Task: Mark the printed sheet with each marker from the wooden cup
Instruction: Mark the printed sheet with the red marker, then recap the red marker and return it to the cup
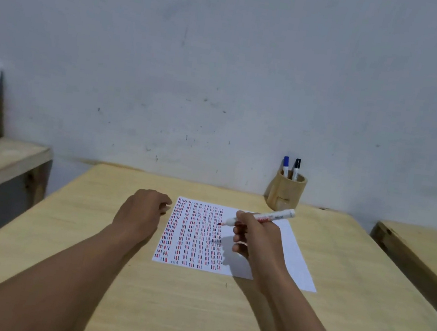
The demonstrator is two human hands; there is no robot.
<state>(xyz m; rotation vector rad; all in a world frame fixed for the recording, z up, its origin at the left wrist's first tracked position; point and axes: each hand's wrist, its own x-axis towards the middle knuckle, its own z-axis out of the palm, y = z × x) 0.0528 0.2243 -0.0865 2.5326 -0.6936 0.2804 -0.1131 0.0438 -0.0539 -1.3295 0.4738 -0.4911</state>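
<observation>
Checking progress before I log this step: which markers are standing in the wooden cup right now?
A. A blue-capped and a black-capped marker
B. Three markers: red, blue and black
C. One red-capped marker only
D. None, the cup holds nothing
A: the wooden cup holds a blue-capped marker and a black-capped marker, while the red marker is in the right hand over the printed sheet.

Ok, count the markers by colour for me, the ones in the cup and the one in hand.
Red marker, uncapped, in the right hand: 1
Blue-capped marker in the wooden cup: 1
Black-capped marker in the cup: 1
Total: 3
</observation>
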